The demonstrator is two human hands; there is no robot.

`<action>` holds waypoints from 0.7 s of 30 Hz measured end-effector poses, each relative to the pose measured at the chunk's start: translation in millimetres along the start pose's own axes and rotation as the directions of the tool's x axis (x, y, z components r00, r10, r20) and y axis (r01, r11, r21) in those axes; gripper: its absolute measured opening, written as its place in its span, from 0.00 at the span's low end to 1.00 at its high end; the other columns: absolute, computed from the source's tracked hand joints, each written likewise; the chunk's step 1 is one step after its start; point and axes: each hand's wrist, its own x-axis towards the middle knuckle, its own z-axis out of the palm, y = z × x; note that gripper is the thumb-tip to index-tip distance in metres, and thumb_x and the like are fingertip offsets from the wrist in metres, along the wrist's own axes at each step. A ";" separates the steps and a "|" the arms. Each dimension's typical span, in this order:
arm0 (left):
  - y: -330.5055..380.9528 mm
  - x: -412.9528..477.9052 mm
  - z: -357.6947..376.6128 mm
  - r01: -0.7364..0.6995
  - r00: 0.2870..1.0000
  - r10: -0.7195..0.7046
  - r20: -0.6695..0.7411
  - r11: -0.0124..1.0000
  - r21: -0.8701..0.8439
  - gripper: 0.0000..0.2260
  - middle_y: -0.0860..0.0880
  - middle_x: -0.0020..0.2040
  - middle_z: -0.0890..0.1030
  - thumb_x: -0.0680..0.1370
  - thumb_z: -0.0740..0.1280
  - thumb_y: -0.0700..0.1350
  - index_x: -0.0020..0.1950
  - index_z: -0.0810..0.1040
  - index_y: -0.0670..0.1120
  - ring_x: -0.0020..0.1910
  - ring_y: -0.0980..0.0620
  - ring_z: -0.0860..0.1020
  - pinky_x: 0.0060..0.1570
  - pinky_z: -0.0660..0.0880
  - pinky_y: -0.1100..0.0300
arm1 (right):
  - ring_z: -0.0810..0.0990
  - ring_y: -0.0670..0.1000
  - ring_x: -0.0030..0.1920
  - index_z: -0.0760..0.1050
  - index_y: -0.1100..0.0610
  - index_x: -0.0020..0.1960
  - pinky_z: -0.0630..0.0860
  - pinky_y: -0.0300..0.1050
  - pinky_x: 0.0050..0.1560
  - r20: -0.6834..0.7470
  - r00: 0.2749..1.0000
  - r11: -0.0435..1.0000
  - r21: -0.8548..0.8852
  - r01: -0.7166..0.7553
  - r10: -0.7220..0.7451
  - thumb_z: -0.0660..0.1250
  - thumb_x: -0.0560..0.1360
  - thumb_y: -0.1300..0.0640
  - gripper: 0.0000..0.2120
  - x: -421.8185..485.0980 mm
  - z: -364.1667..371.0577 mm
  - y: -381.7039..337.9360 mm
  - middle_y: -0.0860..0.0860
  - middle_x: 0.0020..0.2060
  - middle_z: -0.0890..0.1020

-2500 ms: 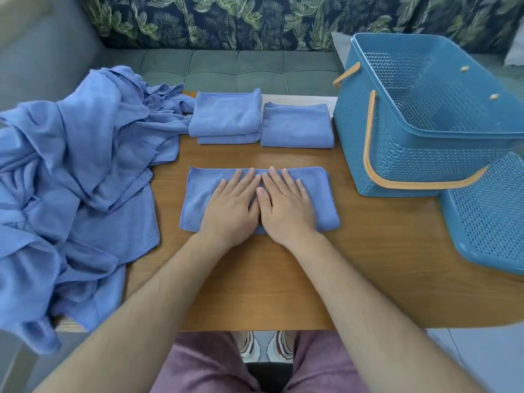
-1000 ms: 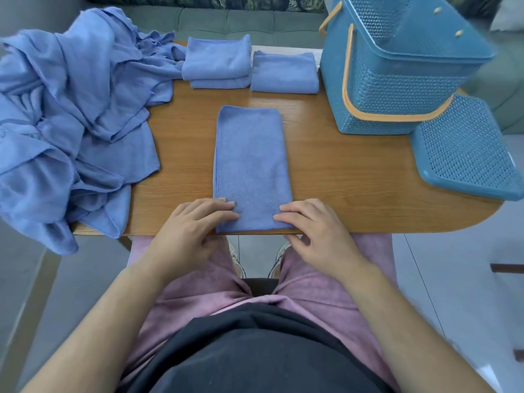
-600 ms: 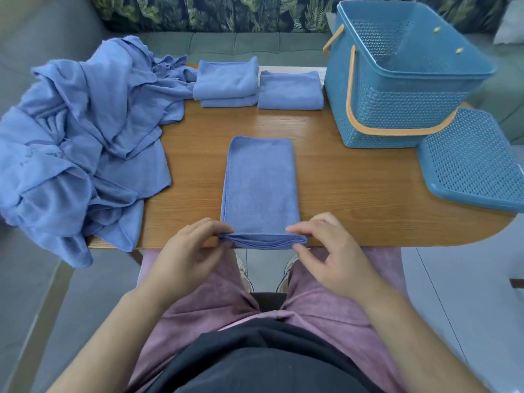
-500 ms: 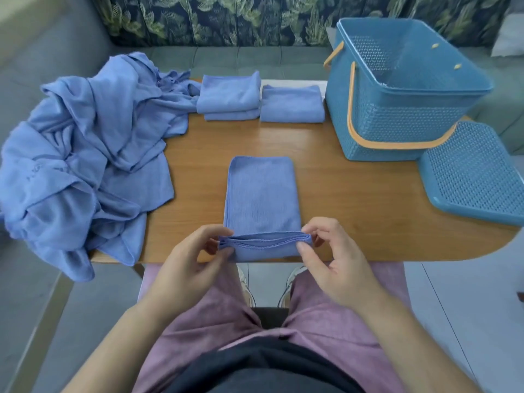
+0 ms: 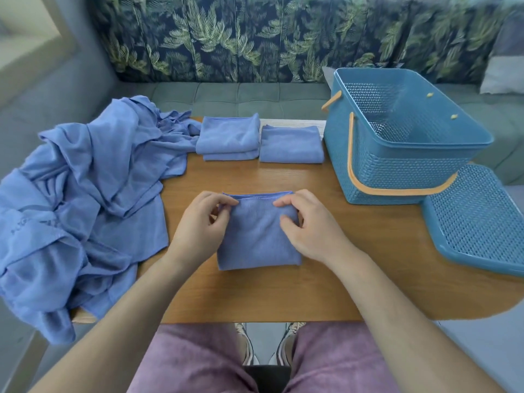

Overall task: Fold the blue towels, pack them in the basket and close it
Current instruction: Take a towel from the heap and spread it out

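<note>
Left hand point(image 5: 198, 225): we see fingers pinching the far left corner of the towel point(image 5: 258, 239);
Right hand point(image 5: 309, 226): fingers pinching its far right corner;
Towel: folded, at the middle of the table point(image 5: 283, 296);
Basket point(image 5: 397, 174): open, far right corner; lid point(image 5: 476, 222) beside it

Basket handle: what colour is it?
The handle is pale orange, on the teal-blue basket; the head view shows it.

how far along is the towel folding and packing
Done: a folded stack and a single folded towel beside it. In hand: left hand and right hand pinch a towel mid-fold. Left: the crumpled pile, packing the empty-looking basket, fitting its lid.
</note>
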 end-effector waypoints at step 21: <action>-15.7 -31.2 48.1 0.052 0.974 -0.160 0.163 0.850 0.524 0.28 0.47 0.83 0.49 0.79 0.45 0.69 0.79 0.56 0.66 0.81 0.46 0.49 0.76 0.55 0.47 | 0.45 0.60 0.81 0.51 0.48 0.82 0.48 0.57 0.78 0.099 0.941 0.852 -0.463 -0.244 0.323 0.49 0.84 0.39 0.30 -26.4 48.8 -3.8 0.61 0.81 0.43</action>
